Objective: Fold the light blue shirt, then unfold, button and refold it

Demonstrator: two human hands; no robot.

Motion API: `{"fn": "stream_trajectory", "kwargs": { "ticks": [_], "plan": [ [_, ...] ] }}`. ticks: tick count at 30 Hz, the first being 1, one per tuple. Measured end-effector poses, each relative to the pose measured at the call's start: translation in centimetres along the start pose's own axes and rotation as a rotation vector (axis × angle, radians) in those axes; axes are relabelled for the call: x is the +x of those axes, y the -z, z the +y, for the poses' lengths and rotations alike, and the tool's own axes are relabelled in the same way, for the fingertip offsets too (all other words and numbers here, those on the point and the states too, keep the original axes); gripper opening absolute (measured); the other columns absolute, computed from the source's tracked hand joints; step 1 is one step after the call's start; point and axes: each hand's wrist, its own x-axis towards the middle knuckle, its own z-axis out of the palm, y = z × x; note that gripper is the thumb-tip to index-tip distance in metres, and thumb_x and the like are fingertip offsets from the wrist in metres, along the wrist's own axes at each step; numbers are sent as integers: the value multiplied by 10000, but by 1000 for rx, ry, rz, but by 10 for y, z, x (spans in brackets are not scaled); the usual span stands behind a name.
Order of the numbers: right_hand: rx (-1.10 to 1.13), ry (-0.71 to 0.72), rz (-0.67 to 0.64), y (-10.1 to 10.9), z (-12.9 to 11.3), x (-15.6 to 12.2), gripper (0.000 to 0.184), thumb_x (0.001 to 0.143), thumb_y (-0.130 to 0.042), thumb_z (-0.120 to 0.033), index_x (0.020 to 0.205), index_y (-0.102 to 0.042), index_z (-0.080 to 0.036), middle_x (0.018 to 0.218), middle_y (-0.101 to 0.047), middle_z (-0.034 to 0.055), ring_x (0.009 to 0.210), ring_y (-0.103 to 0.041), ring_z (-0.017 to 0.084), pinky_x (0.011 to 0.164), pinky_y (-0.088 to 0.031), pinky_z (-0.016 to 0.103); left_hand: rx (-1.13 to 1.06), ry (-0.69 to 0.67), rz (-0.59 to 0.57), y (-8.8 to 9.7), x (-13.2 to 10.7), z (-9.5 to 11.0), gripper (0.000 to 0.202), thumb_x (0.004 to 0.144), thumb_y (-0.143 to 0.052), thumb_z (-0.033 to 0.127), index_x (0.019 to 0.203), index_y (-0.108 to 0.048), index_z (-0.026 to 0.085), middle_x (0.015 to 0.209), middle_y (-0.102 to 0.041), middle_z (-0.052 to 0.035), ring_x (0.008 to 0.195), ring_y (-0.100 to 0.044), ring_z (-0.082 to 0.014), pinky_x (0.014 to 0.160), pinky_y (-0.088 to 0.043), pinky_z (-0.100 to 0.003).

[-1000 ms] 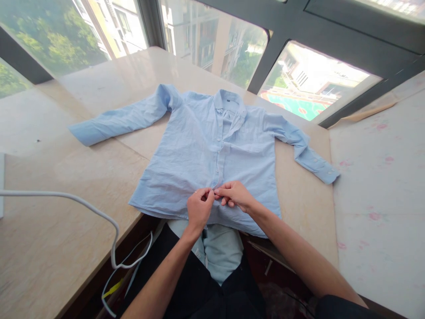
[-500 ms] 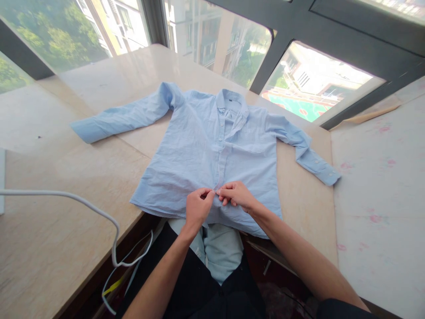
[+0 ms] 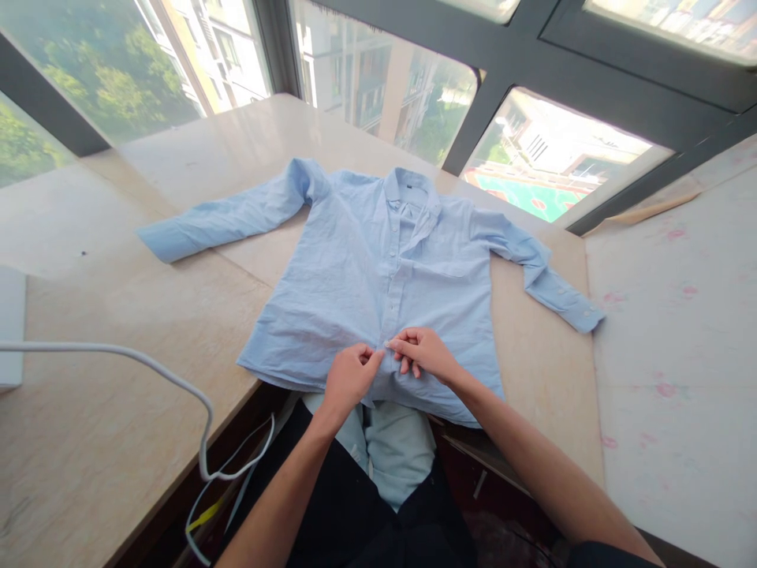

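A light blue button-up shirt [image 3: 337, 276] lies front up on the stone surface, collar toward the window and sleeves spread to both sides. Its front is fastened partway down, and the collar area gapes. Low on the button placket, my left hand [image 3: 355, 375] pinches the shirt's edge between thumb and forefinger. Right beside it, my right hand [image 3: 424, 353] also pinches the placket, its other fingers curled. The fingertips of both hands almost meet. Whatever button lies between them is too small to make out.
The beige stone counter [image 3: 147, 331] runs along the window frame [image 3: 490, 47]. A white cable [image 3: 159, 364] loops over its left front edge. A flowered wall [image 3: 674, 331] bounds the right side. My legs in pale trousers [image 3: 399, 450] are below the front edge.
My head view has shifted slightly, so everything sits a little lower. Both hands stay at the placket, with the fingertips only slightly moved.
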Motion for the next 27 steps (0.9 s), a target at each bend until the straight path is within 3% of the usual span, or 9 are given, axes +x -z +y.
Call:
{"fn": "stream_trajectory", "kwargs": {
  "ticks": [5, 10, 13, 16, 19, 24, 26, 27],
  "plan": [
    [-119, 175, 215, 8, 16, -14, 281, 862, -586, -450, 900, -638, -176, 636, -656, -4, 424, -553, 100, 401, -445, 209, -183, 110, -228, -3, -14, -20, 369, 758, -556, 544, 664, -551, 187, 491, -443, 62, 360, -434, -106, 379, -309, -228],
    [-450, 507, 508, 32, 39, -33, 227, 918, -534, -369, 1023, -646, -202, 966, -668, 84, 842, -651, 204, 678, -573, 325, -290, 133, -373, 0, -31, -40, 472, 740, -564, 636, 609, -439, 199, 436, -349, 86, 378, -333, -72, 413, -253, -218],
    [-665, 619, 613, 54, 57, -42, 237, 940, -503, -331, 1085, -639, -203, 1060, -647, 115, 984, -623, 240, 830, -561, 407, -324, 139, -472, 7, -39, -41, 500, 786, -530, 648, 600, -432, 195, 407, -349, 83, 395, -288, -65, 445, -229, -223],
    [-820, 620, 723, 72, 74, -49, 296, 952, -481, -340, 1162, -623, -189, 1180, -618, 152, 1136, -575, 281, 970, -499, 495, -285, 106, -496, 16, -43, -37, 484, 820, -521, 609, 612, -488, 174, 474, -434, 55, 423, -328, -70, 464, -261, -231],
    [-946, 587, 777, 80, 86, -53, 362, 965, -455, -366, 1234, -599, -172, 1275, -590, 176, 1203, -545, 299, 1022, -458, 523, -224, 38, -272, 29, -42, -34, 451, 854, -500, 567, 683, -565, 156, 595, -525, 20, 483, -405, -91, 501, -337, -241],
    [-1079, 535, 783, 78, 94, -54, 415, 983, -401, -375, 1287, -579, -155, 1347, -568, 185, 1253, -523, 312, 1021, -455, 520, 57, -135, 537, 68, -34, -43, 355, 855, -504, 492, 893, -634, 164, 849, -645, -61, 781, -594, -204, 727, -478, -322],
    [-1094, 534, 788, 78, 94, -53, 423, 985, -392, -370, 1301, -571, -153, 1356, -565, 183, 1265, -518, 308, 1028, -452, 514, 251, -208, 758, 85, -30, -49, 362, 856, -482, 446, 998, -629, 148, 1009, -655, -123, 978, -599, -266, 870, -475, -396],
    [-1098, 536, 790, 77, 95, -53, 426, 985, -390, -369, 1305, -568, -151, 1360, -564, 183, 1270, -515, 307, 1032, -450, 512, 335, -212, 814, 91, -28, -51, 382, 849, -481, 429, 1048, -619, 134, 1075, -647, -153, 1058, -582, -295, 930, -456, -433]
  ]
}}
